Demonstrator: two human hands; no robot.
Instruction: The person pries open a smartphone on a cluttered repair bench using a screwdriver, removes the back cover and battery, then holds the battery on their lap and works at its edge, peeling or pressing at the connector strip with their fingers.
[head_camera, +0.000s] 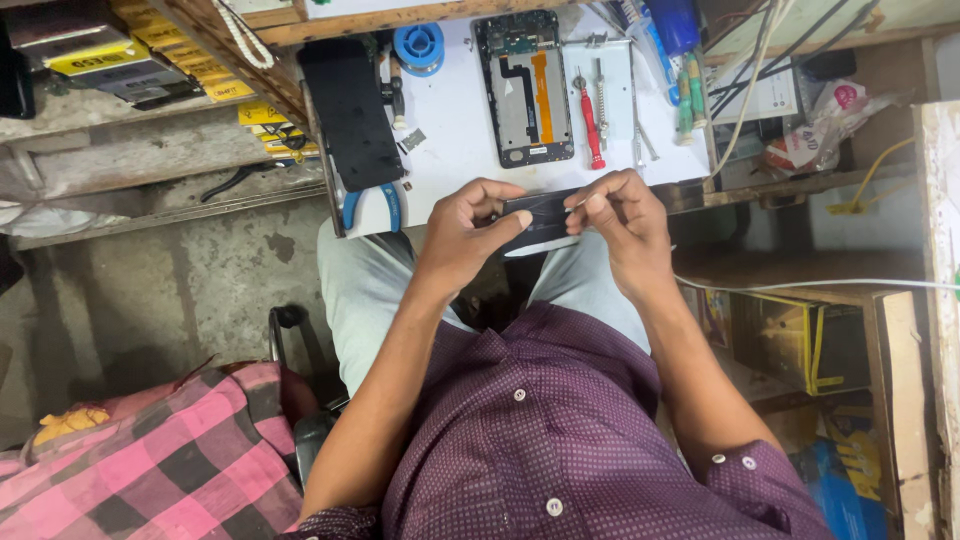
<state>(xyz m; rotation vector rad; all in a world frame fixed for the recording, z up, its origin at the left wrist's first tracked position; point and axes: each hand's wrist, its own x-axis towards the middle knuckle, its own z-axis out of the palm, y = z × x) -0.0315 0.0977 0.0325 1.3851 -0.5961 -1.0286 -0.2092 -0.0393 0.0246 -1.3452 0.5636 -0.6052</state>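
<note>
Dark panel (535, 215) ends under hands.

Ahead of my left hand (468, 232) and right hand (612, 222), a bare strip of the white work mat (455, 130) is open to reach across. Beyond it lies the opened phone chassis (523, 88), with a red screwdriver (590, 122) and tweezers (601, 100) just beside it on the right. A black phone panel (350, 112) and blue-handled pliers (372, 205) crowd the left side. A white cable (800, 285) crosses low on my right.
</note>
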